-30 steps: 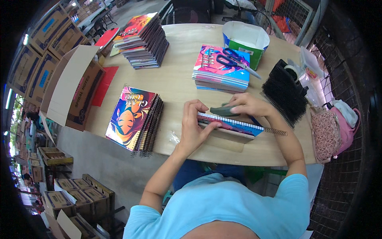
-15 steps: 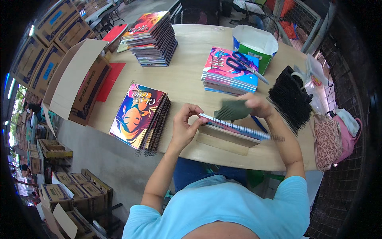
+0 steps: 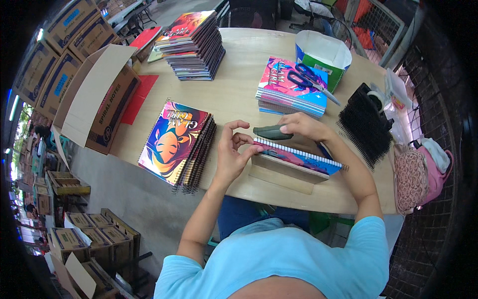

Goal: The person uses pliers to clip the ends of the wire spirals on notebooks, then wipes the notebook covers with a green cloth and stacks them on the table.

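Observation:
A spiral notebook (image 3: 302,158) with a pink and blue cover stands on its edge in front of me, its row of binding holes and wire coil upward. It rests against a low wooden stand (image 3: 291,167). My left hand (image 3: 235,149) pinches the notebook's left end between thumb and fingers. Just above the coil edge, my right hand (image 3: 304,126) grips a dark green, palm-sized tool (image 3: 273,132), whose kind I cannot make out. A length of coil sticks out past the notebook's right end. Behind the right forearm, a dark blue item is partly hidden.
Spiral notebooks (image 3: 174,142) lie stacked at left, with a taller stack (image 3: 191,47) behind. Scissors (image 3: 311,82) rest on unbound books (image 3: 291,104). Black coils (image 3: 366,132) and a patterned pouch (image 3: 410,177) are at right. An open carton (image 3: 112,107) stands left.
My right hand has moved left and levelled the dark green tool over the notebook's edge. The notebook has tilted, showing more of its cover. The coil end protrudes less at right.

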Demonstrator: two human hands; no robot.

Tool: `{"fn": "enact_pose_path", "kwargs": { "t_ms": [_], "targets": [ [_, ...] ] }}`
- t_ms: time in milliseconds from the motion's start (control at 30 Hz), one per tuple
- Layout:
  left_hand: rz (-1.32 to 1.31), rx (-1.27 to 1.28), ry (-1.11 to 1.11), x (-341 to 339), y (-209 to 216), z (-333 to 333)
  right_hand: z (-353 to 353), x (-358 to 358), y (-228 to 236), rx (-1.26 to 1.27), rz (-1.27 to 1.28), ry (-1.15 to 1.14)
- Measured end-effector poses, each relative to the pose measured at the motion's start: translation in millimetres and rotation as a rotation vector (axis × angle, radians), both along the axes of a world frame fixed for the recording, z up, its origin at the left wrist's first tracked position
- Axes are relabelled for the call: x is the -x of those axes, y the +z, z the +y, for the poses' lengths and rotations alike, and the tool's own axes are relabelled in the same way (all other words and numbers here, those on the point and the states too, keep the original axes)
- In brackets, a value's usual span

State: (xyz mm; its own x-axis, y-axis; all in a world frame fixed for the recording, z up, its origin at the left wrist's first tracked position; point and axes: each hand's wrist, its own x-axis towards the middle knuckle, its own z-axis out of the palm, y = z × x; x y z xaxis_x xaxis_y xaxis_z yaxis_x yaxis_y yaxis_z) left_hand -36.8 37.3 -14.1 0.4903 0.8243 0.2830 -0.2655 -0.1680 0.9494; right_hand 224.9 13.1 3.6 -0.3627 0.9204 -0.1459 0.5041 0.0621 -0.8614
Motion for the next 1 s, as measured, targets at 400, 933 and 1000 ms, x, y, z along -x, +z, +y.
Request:
{"fn": "enact_pose_path", "kwargs": {
  "t_ms": [400,933,1000],
  "targets": [
    [-0.107,0.231,-0.191,-8.2,-11.0,2.3,-130.2,-38.0,-91.3,-0.541,-0.722,-0.761],
    [-0.203,0.297,-0.17,-16.0,-13.6,3.2,-23.4,67.6,131.2,-1.365,-1.041,0.427],
    [-0.232,0.28,-0.171,-17.9,-13.5,2.9,-18.9,70.9,136.7,-1.374,-1.05,0.506]
  ]
}}
